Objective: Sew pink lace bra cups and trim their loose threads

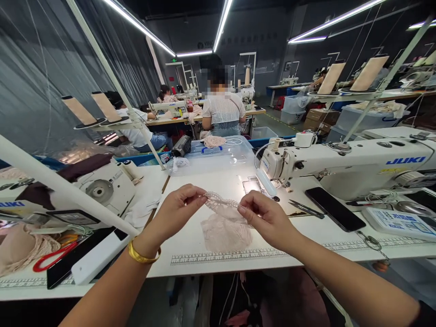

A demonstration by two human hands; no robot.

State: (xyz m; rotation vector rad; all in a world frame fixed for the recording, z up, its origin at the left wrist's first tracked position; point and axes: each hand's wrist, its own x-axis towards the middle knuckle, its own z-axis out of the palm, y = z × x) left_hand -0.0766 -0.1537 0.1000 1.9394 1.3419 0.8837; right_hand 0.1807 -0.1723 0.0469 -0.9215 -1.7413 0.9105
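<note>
A pale pink piece of lace fabric (227,231) hangs from both hands, its lower part lying on the white table. My left hand (182,204) pinches one end of its scalloped lace edge. At the other end of that edge, my right hand (264,215) is closed with thumb and fingers on the lace. Between the hands the edge is stretched almost level, sagging slightly. A gold bracelet (143,252) circles the left wrist. The white sewing machine (279,163) has its lit needle area beyond and to the right of the right hand.
Black thread snips (308,208) and a dark phone (335,209) lie right of the hands. A ruler strip (231,257) runs along the table's front edge. Behind is a clear plastic bin (221,152). Left stand another machine (102,188) and red-handled scissors (54,256). Co-workers sit further back.
</note>
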